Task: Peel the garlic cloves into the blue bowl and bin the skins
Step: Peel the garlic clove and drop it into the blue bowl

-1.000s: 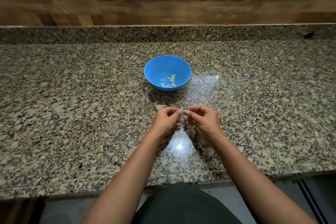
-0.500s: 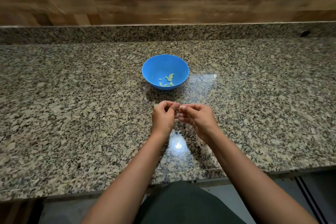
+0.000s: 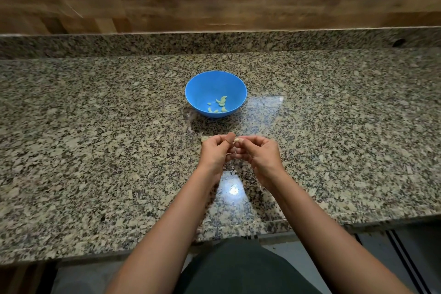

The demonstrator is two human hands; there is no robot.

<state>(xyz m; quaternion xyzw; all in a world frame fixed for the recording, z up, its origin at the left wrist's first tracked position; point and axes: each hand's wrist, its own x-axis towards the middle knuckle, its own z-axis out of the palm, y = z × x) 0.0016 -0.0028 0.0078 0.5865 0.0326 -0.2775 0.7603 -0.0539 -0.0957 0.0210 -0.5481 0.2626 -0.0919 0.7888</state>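
Note:
A blue bowl (image 3: 202, 88) stands on the granite counter with several peeled pale garlic cloves (image 3: 220, 104) in its bottom. Just in front of it my left hand (image 3: 214, 151) and my right hand (image 3: 261, 154) meet, fingers curled, pinching a small garlic clove (image 3: 237, 140) between their fingertips. Most of the clove is hidden by the fingers. A scrap of pale skin (image 3: 205, 139) lies on the counter by my left hand's knuckles.
The speckled granite counter (image 3: 95, 150) runs wide to both sides, with a low granite upstand and a wooden wall behind. A few thin skin bits (image 3: 232, 172) lie below my hands. The counter's front edge is near my body. No bin is in view.
Both hands stay together on the clove, working at it with small finger movements. The view has shifted slightly; the bowl has not moved.

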